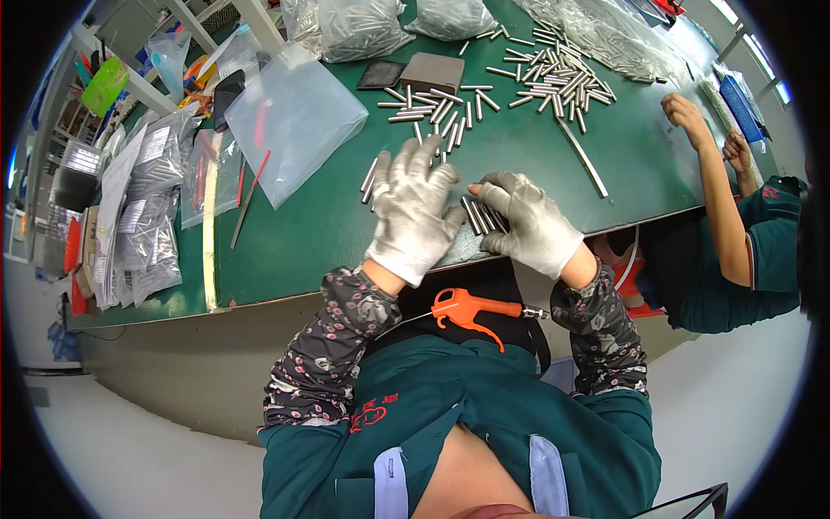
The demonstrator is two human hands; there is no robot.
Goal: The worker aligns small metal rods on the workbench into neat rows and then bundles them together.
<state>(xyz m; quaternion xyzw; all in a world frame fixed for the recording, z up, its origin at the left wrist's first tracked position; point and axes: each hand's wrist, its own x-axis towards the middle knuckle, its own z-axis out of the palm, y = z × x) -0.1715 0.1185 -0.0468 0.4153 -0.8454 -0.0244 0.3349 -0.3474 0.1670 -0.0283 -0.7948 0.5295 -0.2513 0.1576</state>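
Note:
My left hand (413, 208), in a greyed white glove, lies palm down near the table's front edge, its fingers stretched out toward loose metal pins. Beneath its fingertips, contact with the pins is hidden. Beside it, my right hand (532, 223), gloved too, curls its fingers round a neat row of short metal pins (475, 216) at the edge. A small scatter of shiny cylindrical pins (441, 111) lies just beyond my left hand, and a couple more pins (369, 177) sit left of it. An orange air blow gun (471, 308) rests across my lap.
A larger pin heap (566, 78) spreads behind, near bags of pins (363, 30). A grey block (432, 73), a flat metal bar (584, 160) and a clear plastic bag (298, 121) lie on the green table (294, 246). A co-worker's arm (722, 190) reaches in at right.

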